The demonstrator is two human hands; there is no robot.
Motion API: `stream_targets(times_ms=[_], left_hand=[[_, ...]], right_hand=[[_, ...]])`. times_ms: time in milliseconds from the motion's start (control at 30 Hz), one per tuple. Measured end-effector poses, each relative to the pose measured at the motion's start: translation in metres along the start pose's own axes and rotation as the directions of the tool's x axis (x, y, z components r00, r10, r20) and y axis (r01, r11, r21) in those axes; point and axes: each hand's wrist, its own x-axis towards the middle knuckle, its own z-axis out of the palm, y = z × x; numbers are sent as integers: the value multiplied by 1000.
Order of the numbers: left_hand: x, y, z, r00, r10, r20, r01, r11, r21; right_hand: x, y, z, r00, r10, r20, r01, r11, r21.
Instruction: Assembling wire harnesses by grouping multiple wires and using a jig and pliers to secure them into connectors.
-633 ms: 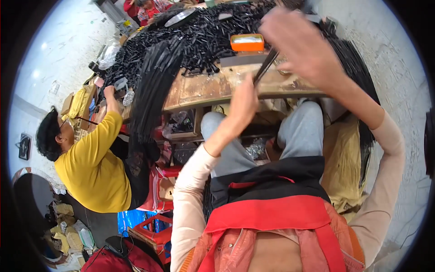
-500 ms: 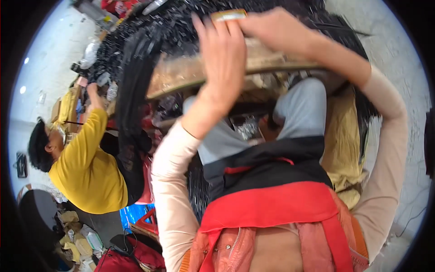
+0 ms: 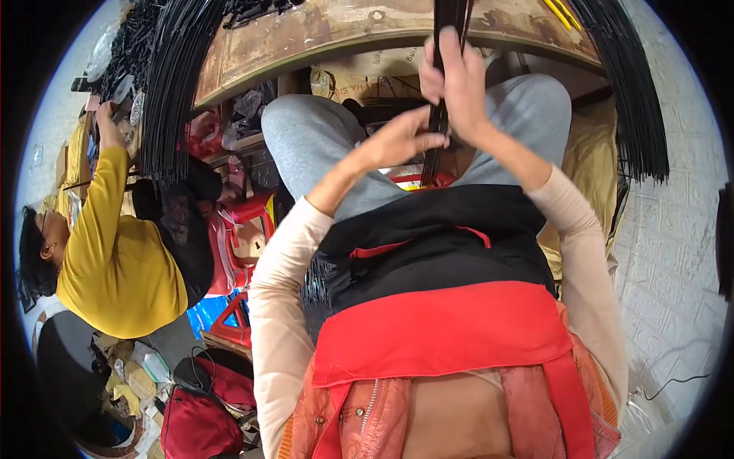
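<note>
A bundle of thin, straight black strips (image 3: 451, 14) runs from above the worktable's near edge down toward my lap. My right hand (image 3: 463, 88) is closed around it just below the table edge. Lower down, my left hand (image 3: 394, 141) meets the same bundle from the left, its thumb and fingers around the strips. The bundle's lower end passes between my knees, in front of the black and red apron (image 3: 443, 329) I wear.
The worn wooden worktable (image 3: 290, 50) curves across the top. Long black strips (image 3: 172, 92) hang off its left side, more strips (image 3: 634, 99) off its right. Two yellow rods (image 3: 562, 14) lie on it. A person in a yellow top (image 3: 126, 252) works at left, near a red stool (image 3: 229, 325).
Both hands came down and nearer from over the table, where they held a small orange-and-white thing. They now grip the black bundle, and more bare tabletop shows.
</note>
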Motion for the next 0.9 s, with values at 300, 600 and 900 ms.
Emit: stream_targets(times_ms=[300,600,900], left_hand=[[-57,-42,56,976,-34,-214,80,975,209],[-38,114,-104,752,28,-659,422,748,513],[47,104,-198,651,577,-493,576,47,816]], right_hand=[[-56,69,-34,977,194,85,-202,974,105],[21,28,-20,995,95,-3,-95,995,-5],[39,61,-8,982,177,61,-178,984,15]])
